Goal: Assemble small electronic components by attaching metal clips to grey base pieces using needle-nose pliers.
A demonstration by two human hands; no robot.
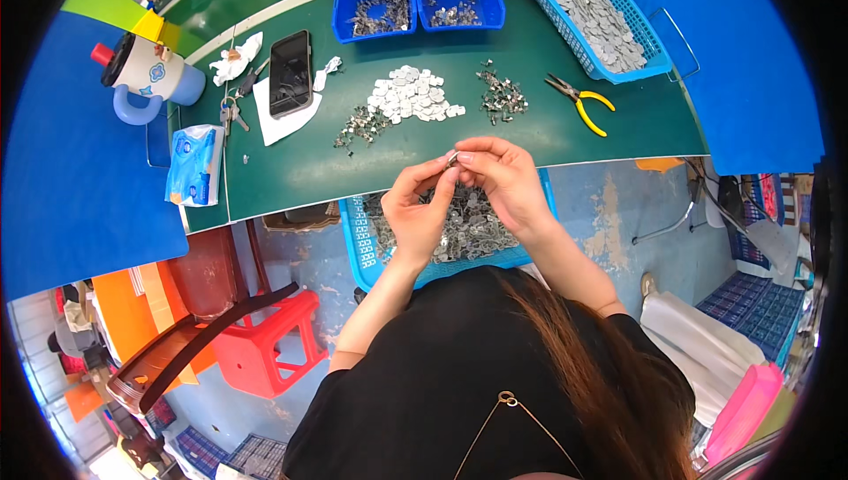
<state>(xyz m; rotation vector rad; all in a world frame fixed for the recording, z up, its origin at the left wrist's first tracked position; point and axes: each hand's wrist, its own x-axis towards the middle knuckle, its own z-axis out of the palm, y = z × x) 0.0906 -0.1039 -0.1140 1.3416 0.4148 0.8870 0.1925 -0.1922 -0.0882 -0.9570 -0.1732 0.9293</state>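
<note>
My left hand (419,208) and my right hand (505,181) meet above the table's near edge. Between their fingertips they pinch a small metal part (453,159), mostly covered by the fingers. Beyond them on the green table lies a heap of flat whitish metal pieces (413,94). Small metal clips form one pile (360,127) to its left and another pile (503,97) to its right. Below my hands, a light blue basket (360,237) holds many clear and metallic pieces.
Two blue bins (374,36) with small metal parts stand at the back. A blue basket (658,67) of flat metal discs sits far right, near yellow-handled pliers (590,109). At left are a phone (291,74), keys (233,114), a tissue pack (195,165) and a tumbler (148,72).
</note>
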